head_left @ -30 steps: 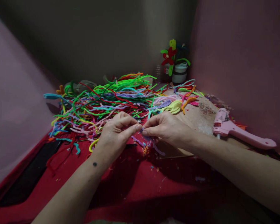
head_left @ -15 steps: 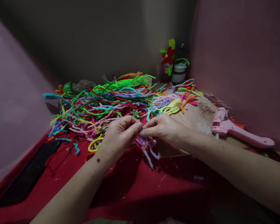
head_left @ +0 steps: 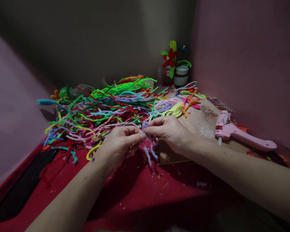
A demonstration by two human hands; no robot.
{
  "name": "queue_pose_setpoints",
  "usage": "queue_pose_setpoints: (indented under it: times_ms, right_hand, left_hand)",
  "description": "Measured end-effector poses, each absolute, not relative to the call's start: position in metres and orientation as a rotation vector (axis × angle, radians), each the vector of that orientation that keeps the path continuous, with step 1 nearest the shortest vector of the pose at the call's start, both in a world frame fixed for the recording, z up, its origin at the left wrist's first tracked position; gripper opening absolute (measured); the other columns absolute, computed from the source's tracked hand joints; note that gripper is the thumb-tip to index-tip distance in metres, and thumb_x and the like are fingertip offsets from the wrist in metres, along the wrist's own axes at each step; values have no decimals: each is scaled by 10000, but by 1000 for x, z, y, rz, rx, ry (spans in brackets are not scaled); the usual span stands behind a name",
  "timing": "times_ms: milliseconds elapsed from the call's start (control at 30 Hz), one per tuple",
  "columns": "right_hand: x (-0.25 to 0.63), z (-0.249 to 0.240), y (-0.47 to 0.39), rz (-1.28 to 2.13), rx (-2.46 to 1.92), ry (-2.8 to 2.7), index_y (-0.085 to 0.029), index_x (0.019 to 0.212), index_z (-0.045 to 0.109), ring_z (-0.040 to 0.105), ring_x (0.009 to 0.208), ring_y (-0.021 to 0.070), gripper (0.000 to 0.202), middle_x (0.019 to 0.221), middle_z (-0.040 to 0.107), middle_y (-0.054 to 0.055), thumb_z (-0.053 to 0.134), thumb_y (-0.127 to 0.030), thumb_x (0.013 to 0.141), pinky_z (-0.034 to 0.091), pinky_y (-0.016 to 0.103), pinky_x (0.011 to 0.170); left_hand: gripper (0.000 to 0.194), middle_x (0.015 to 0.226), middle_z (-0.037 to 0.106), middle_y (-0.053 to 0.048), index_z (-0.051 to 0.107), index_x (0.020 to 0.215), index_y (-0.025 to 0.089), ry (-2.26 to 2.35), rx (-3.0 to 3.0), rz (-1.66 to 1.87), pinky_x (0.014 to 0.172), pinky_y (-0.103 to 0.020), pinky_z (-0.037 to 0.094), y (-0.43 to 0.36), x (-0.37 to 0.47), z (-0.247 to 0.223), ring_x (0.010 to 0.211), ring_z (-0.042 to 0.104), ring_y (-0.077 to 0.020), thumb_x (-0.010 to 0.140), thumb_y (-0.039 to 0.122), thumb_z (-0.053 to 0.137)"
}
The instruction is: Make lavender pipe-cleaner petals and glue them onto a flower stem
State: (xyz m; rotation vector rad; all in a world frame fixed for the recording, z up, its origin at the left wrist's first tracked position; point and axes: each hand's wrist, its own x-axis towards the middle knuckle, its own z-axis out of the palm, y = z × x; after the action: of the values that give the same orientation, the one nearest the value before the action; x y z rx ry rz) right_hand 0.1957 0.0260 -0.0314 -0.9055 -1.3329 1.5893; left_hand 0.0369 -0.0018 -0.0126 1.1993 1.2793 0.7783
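Observation:
A folded purple pipe cleaner (head_left: 145, 125) is pinched between my two hands, its loop pointing up and its two ends hanging below. My left hand (head_left: 123, 140) grips it from the left with thumb and forefinger. From the right, my right hand (head_left: 168, 130) pinches it just under the loop. Behind the hands lies a large heap of pipe cleaners (head_left: 111, 100) in green, red, purple, pink and blue. Bent yellow loops of pipe cleaner (head_left: 175, 110) rest just beyond my right hand.
A pink glue gun (head_left: 244, 133) lies at the right on a brown board (head_left: 195, 124). At the back stand a lidded cup (head_left: 181, 75) and a red pipe-cleaner flower (head_left: 169, 58). A black flat object (head_left: 21, 187) lies at the left on the red cloth (head_left: 135, 193).
The purple loop now shows above my fingertips, where it was mostly covered before. My left hand has dropped slightly, and the whole view has shifted a little.

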Motion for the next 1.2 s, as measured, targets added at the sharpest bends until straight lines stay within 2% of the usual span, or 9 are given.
queue_pose_setpoints:
  times_ms: [133, 367, 600, 767, 900, 1067, 1200]
  right_hand:
    - [195, -37, 26, 1588, -898, -1330, -137, 558, 547, 394, 439, 56, 93, 482, 468, -49, 627, -144, 605, 289, 207, 431]
    - [193, -34, 20, 1479, -1012, -1421, -147, 547, 479, 333, 462, 49, 95, 516, 374, -65, 552, -123, 602, 244, 208, 431]
    - [192, -29, 19, 1525, -1026, -1475, -138, 540, 518, 338, 468, 54, 39, 518, 414, -58, 507, -101, 546, 258, 211, 440]
    - [193, -32, 22, 1562, -934, -1477, -132, 600, 565, 394, 513, 67, 20, 573, 482, -38, 552, -145, 592, 300, 214, 484]
    - [194, -37, 25, 1572, -890, -1420, -136, 589, 563, 378, 493, 61, 119, 541, 466, -43, 599, -232, 650, 281, 212, 473]
    - [196, -36, 29, 1573, -861, -1299, -139, 567, 552, 381, 455, 59, 153, 498, 465, -50, 618, -229, 671, 277, 212, 449]
    - [198, -34, 30, 1561, -877, -1230, -134, 545, 544, 378, 437, 53, 158, 478, 466, -51, 639, -193, 657, 282, 210, 440]
  left_hand:
    - [221, 416, 414, 75, 522, 635, 160, 1377, 1264, 821, 352, -162, 202, -3, 43, -12, 345, 307, -34, 699, 325, 655]
    - [113, 398, 406, 94, 483, 633, 171, 1551, 1476, 813, 319, -143, 220, -7, 55, -12, 308, 318, -31, 690, 232, 560]
    - [87, 380, 414, 92, 445, 643, 192, 1548, 1501, 709, 301, -163, 280, -7, 52, -11, 292, 366, -64, 715, 210, 490]
    - [92, 398, 416, 91, 462, 650, 187, 1476, 1493, 722, 305, -166, 288, -6, 49, -13, 295, 363, -59, 720, 223, 511]
    - [111, 412, 433, 83, 483, 664, 177, 1458, 1478, 738, 313, -164, 291, -6, 49, -11, 302, 362, -53, 740, 243, 532]
    - [229, 409, 436, 67, 522, 650, 164, 1306, 1377, 626, 324, -164, 273, -4, 41, -13, 317, 353, -48, 751, 352, 603]
    - [258, 435, 473, 44, 562, 639, 145, 1276, 1352, 512, 322, -165, 258, -2, 32, -14, 331, 361, -44, 737, 370, 642]
